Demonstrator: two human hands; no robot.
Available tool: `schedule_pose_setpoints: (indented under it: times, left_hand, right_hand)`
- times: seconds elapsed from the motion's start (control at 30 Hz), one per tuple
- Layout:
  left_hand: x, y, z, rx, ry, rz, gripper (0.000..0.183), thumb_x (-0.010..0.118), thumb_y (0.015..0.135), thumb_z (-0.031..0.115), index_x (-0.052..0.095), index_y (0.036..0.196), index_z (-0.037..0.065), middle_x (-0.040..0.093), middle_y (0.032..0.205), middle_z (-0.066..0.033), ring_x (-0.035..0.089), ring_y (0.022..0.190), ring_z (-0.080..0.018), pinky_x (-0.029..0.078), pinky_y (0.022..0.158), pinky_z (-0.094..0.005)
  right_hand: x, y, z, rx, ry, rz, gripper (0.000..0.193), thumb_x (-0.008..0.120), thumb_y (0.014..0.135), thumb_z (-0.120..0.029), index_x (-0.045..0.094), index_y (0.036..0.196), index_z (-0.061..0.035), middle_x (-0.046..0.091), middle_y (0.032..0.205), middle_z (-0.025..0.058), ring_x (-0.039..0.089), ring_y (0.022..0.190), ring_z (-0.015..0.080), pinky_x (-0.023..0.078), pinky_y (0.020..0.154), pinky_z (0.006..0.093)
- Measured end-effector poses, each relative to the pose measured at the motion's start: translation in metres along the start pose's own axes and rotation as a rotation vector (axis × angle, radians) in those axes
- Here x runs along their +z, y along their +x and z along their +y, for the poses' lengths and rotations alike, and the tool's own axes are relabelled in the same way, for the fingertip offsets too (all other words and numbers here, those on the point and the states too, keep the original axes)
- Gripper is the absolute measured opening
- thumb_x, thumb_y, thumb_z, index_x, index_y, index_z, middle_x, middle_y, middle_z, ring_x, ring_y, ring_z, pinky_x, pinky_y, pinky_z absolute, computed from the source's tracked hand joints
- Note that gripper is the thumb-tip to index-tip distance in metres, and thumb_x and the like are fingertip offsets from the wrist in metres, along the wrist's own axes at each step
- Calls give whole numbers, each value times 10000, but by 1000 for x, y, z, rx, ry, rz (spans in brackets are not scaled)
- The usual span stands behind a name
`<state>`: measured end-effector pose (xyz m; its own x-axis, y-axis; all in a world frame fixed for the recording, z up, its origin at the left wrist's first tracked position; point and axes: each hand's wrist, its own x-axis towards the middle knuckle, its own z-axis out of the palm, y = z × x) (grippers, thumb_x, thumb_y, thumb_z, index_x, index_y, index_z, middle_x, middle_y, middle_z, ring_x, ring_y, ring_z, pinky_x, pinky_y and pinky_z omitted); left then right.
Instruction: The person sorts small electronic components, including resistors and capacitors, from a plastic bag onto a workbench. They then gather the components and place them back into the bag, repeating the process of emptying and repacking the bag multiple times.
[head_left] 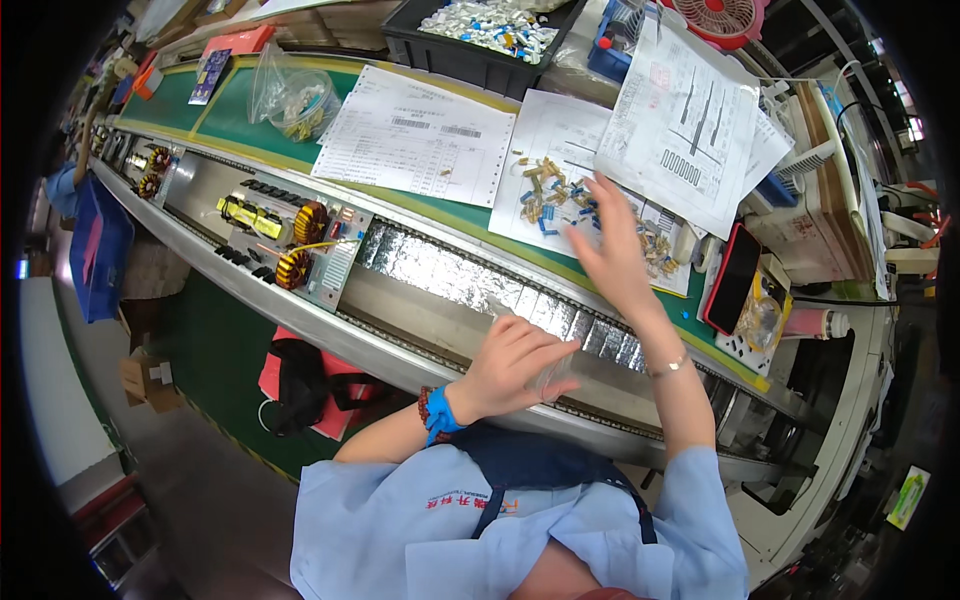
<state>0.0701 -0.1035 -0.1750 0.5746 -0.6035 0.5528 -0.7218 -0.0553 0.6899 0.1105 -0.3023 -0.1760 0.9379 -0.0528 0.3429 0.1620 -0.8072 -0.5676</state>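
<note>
My left hand point(512, 366) is curled over the conveyor channel, its fingers closed round a crumpled piece of clear plastic point(556, 376). The kind of plastic piece is hard to make out. My right hand point(612, 248) reaches over the bench with thumb and fingers apart, holding nothing visible. Just beside its fingertips lies a loose pile of small tan and blue electronic components point(545, 190), spread on a printed sheet point(560, 125). Part of the pile is hidden under that hand. Down the channel to the left sits a circuit board point(325, 268) with copper-wound coils and a yellow transformer.
Conveyor rails point(400, 370) cross in front of me. Behind are paper forms point(415, 130), a plastic bag of parts point(300, 108) and a black bin point(440, 50) heaped with small pieces. A phone point(735, 275) lies to the right; a red fan point(715, 15) stands behind.
</note>
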Motion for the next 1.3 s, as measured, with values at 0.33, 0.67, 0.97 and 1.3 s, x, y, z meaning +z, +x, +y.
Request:
schedule_pose_setpoints:
  times: [0.33,0.67,0.97,1.3]
  left_hand:
    - [1,6,-9,2,-69,-51,460,783,647,227,595,1034,64,583,825,-24,526,710,-194,385,657,-297]
    - [3,20,-16,15,-124,-63,502,806,609,229,597,1029,50,607,850,-34,525,698,-204,380,635,-301]
    - [-1,20,-13,12,-177,-52,513,820,582,210,606,1017,40,608,844,-45,531,699,-205,378,637,-314]
    - [0,21,-13,25,-176,-87,467,785,632,232,604,1025,56,600,826,-29,537,689,-191,381,620,-302]
  right_hand:
    - [22,15,1,-224,-327,-363,459,513,869,-253,422,1293,-102,388,1359,99,337,1271,269,233,1056,454]
    - [54,56,6,-206,-228,-164,406,531,843,-170,473,1229,-55,456,1293,94,396,1227,239,241,1037,445]
    - [-40,-20,15,67,-180,-118,482,535,849,-151,389,1283,-1,402,1331,147,380,1232,305,265,1037,420]
    - [-73,-75,12,389,-208,-6,447,486,882,-115,369,1293,17,442,1270,195,411,1178,338,323,985,403]
